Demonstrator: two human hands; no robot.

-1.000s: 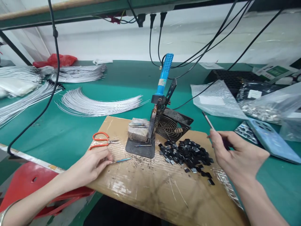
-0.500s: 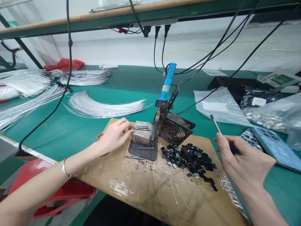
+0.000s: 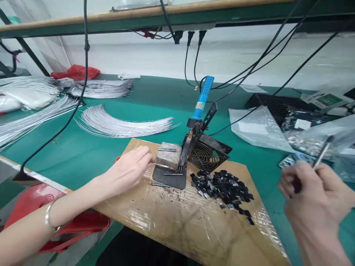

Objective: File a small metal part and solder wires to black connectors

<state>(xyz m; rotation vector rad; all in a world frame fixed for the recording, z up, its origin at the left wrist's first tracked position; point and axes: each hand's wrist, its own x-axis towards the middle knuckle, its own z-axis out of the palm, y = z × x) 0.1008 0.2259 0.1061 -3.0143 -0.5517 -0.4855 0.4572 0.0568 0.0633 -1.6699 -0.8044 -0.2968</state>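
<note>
My left hand (image 3: pixel 135 168) is closed in a pinch on a thin metal rod (image 3: pixel 159 164), beside a grey block (image 3: pixel 169 157). Similar rods (image 3: pixel 166 149) lie on top of the block. Two more rods lie lower down, one on the black base plate (image 3: pixel 177 181) and one across its left edge. Behind the block, a blue-handled soldering iron (image 3: pixel 204 92) stands tip-down in a holder. Off to the right, my right hand (image 3: pixel 316 192) is raised, its fingers wrapped round a slim screwdriver-like tool (image 3: pixel 321 153) with a metal shaft, dark end up.
A pile of small black pieces (image 3: pixel 224 188) lies on the brown board (image 3: pixel 177 229). A black fan (image 3: pixel 206 153) sits behind it. White wire bundles (image 3: pixel 124 123) lie left, plastic bags (image 3: pixel 257 125) right. A black cable (image 3: pixel 85 66) hangs at left.
My right hand has moved right with its tool and covers the phone. My left hand has dropped slightly, with its rod now lower beside the block. The view has shifted a little.
</note>
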